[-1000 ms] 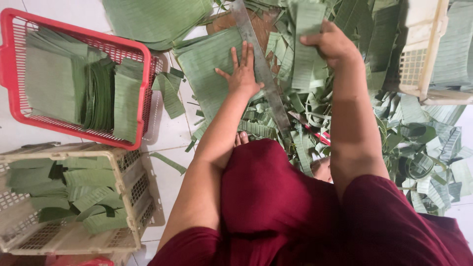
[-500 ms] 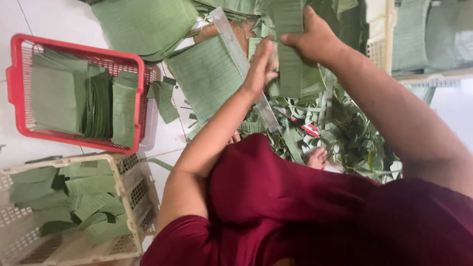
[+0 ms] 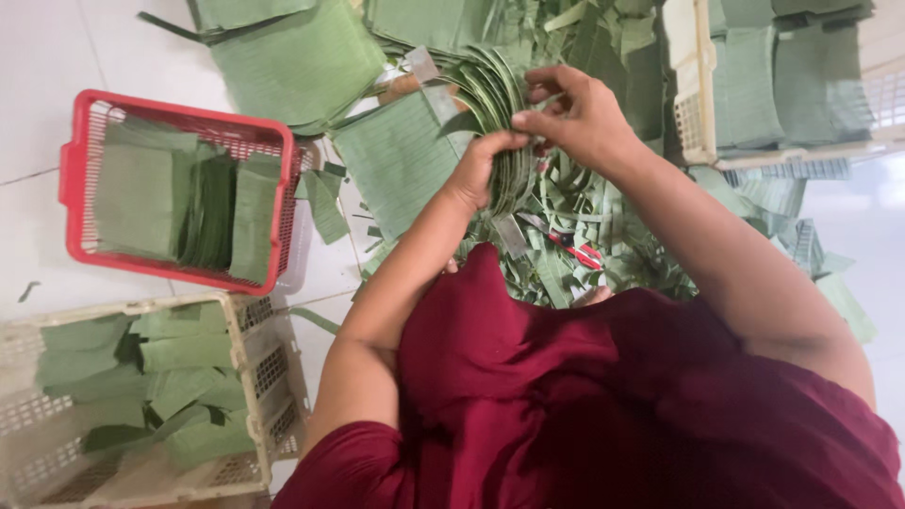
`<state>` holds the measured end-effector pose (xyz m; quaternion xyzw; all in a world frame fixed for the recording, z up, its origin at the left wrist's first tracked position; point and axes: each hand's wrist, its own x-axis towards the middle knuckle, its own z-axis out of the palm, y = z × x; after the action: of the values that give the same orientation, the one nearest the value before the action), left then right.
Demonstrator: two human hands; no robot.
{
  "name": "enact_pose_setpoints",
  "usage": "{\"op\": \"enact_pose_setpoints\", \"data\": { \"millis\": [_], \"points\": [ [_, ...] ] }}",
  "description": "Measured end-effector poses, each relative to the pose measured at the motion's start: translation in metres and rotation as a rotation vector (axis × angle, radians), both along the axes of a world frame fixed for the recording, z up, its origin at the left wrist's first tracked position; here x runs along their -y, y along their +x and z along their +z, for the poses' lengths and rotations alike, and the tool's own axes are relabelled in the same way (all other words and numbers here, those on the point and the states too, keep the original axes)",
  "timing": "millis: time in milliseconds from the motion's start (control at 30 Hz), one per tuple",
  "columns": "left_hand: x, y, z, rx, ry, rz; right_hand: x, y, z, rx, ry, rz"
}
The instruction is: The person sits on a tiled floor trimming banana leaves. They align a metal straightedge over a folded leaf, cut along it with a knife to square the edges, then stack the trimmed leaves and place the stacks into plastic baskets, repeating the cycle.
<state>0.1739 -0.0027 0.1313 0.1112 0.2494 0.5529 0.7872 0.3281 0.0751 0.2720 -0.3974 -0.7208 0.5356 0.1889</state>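
Both of my hands hold a curved bundle of cut green leaf strips (image 3: 493, 92), raised a little above the floor. My left hand (image 3: 479, 168) grips the bundle's lower end from the left. My right hand (image 3: 577, 117) pinches its right side with thumb and fingers. Under the bundle lies a long metal ruler (image 3: 426, 75) across a flat green leaf sheet (image 3: 396, 160). A red-handled cutter (image 3: 577, 251) rests among loose leaf trimmings (image 3: 613, 217) below my hands. My dark red clothing fills the lower part of the view.
A red plastic basket (image 3: 170, 109) with stacked leaf pieces sits at the left. A cream basket (image 3: 247, 351) of folded leaves stands at the lower left. A cream crate (image 3: 691, 90) with leaf stacks is at the upper right. White tiled floor (image 3: 38, 85) shows at the left.
My left hand has left the ruler, where it lay flat. Both hands have come together and gathered up a bundle of leaf strips. The camera has moved closer.
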Motion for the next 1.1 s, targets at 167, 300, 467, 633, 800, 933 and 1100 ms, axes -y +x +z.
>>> {"op": "enact_pose_setpoints", "data": {
  "millis": [167, 300, 467, 633, 800, 933, 1100],
  "points": [
    [0.003, -0.008, -0.020, -0.042, 0.037, -0.051, -0.004, -0.001, -0.023, 0.005, 0.100, 0.027],
    [0.005, -0.012, -0.014, 0.009, -0.053, -0.002, -0.009, 0.012, -0.035, -0.166, -0.190, 0.039],
    [0.007, -0.005, -0.010, 0.001, -0.051, -0.015, -0.008, 0.021, -0.046, -0.121, -0.149, -0.009],
    [0.005, 0.001, -0.011, -0.083, -0.101, 0.004, -0.004, 0.020, -0.051, 0.014, 0.151, -0.027],
    [0.005, 0.001, -0.019, -0.028, -0.096, -0.020, -0.002, 0.021, -0.047, 0.109, 0.266, -0.022],
    [0.004, 0.006, -0.043, -0.247, -0.030, 0.068, -0.001, 0.021, -0.055, 0.209, 0.163, -0.065],
    [0.004, 0.004, -0.064, -1.294, 0.584, 0.131, -0.002, 0.015, -0.084, 0.180, 0.276, -0.144]
  ]
}}
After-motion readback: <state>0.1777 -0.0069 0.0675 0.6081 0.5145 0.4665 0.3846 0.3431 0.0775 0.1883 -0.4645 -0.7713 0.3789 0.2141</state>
